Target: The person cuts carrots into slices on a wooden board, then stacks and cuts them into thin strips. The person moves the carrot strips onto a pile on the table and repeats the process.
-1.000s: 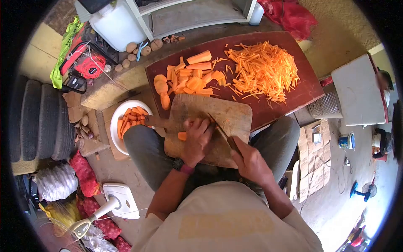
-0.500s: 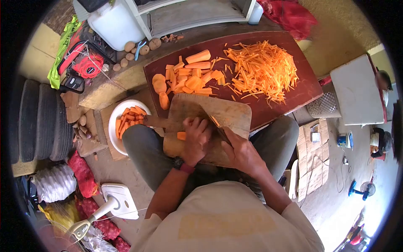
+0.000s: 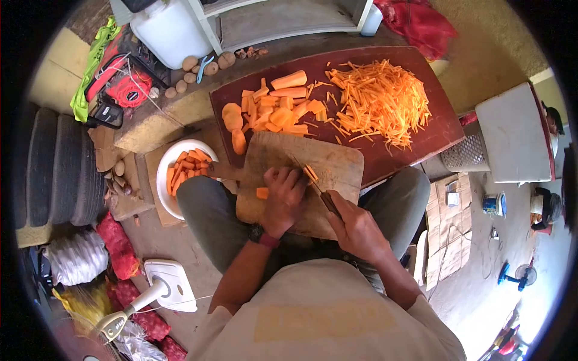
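On the wooden cutting board [image 3: 259, 156] across my lap, my left hand [image 3: 283, 198] presses down with its fingers curled. What lies under those fingers is hidden. An orange carrot piece [image 3: 262, 193] rests beside that hand, on its left. My right hand [image 3: 359, 230] is closed round the handle of a knife [image 3: 329, 201]. The knife's blade slants up and left, close to my left fingertips. Thin carrot sticks [image 3: 310, 173] are at the blade's right side.
Beyond the board, a dark red tabletop [image 3: 385, 165] carries chunky carrot pieces [image 3: 274, 111] and a heap of shredded carrot [image 3: 385, 102]. A white bowl [image 3: 162, 195] of carrot pieces stands left of my knee. Potatoes and a blue peeler [image 3: 203, 69] lie on the ledge.
The knife and my right hand have shifted slightly down and right. More of the cut carrot sticks shows beside the blade. My left hand stays in place on the board.
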`<action>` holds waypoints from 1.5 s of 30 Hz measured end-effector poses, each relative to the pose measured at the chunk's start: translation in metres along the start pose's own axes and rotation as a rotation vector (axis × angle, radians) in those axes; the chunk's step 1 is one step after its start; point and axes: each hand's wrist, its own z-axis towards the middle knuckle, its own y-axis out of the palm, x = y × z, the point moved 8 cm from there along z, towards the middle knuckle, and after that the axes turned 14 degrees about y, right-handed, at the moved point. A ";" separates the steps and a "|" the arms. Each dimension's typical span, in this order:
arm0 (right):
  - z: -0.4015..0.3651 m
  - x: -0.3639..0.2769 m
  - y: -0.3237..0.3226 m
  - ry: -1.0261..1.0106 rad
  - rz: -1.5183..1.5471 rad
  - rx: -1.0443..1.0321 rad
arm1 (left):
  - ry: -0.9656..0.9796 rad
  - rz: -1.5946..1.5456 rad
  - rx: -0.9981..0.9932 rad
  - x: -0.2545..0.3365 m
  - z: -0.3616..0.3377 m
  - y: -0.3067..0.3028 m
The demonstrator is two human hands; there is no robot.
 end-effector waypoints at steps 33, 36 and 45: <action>-0.011 0.013 -0.013 0.085 0.086 0.000 | -0.112 -0.036 0.013 -0.006 0.007 -0.003; -0.011 0.011 -0.014 0.070 0.106 0.015 | -0.125 -0.048 0.004 -0.007 0.006 -0.004; -0.011 0.012 -0.015 0.080 0.129 0.016 | -0.114 -0.050 0.014 -0.006 0.008 -0.007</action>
